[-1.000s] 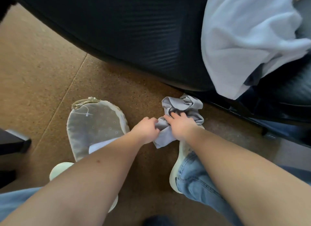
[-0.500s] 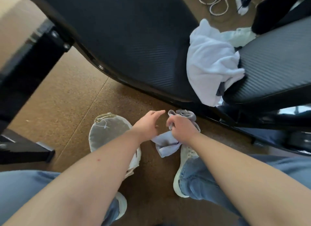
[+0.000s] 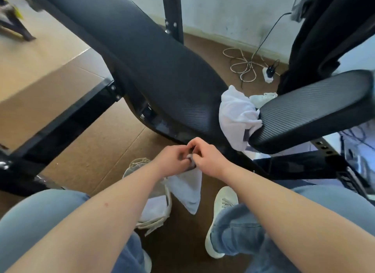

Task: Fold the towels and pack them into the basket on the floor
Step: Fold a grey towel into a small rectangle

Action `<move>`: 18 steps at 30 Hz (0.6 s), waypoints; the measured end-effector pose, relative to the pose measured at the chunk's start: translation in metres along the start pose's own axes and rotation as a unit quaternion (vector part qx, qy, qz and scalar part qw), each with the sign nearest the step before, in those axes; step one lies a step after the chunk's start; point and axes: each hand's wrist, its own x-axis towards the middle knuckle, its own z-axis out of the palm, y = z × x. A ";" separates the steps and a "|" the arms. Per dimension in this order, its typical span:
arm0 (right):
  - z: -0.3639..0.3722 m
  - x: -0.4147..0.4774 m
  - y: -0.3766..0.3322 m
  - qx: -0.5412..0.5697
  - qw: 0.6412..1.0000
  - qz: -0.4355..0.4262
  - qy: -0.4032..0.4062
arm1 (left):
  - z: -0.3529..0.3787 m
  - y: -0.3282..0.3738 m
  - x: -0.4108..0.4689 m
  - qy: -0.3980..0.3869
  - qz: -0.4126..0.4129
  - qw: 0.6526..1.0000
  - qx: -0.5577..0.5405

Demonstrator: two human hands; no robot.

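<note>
One towel [image 3: 186,189], pinched at its top edge by my left hand [image 3: 172,161] and right hand [image 3: 209,159], close together. It hangs just right of the basket [image 3: 138,163]. I'd slide the pinches apart to the corners, keep the edge taut, then fold.

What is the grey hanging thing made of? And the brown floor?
The grey towel looks like soft matte cloth: it droops limp and creased from the left hand and right hand. The floor looks like cork, perhaps speckled vinyl: matte, with fine flecks and thin seams.
</note>
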 end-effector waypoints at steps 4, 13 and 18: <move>-0.003 0.002 -0.030 -0.020 1.000 -0.016 0.009 | -0.036 0.013 -0.015 0.082 -0.004 0.997 -0.017; 0.003 0.018 -0.090 -0.053 0.993 -0.008 0.105 | -0.105 0.035 -0.039 0.190 0.052 0.980 -0.014; -0.032 0.024 -0.107 -0.146 0.980 0.043 0.130 | -0.146 0.043 -0.052 0.204 0.090 0.975 0.010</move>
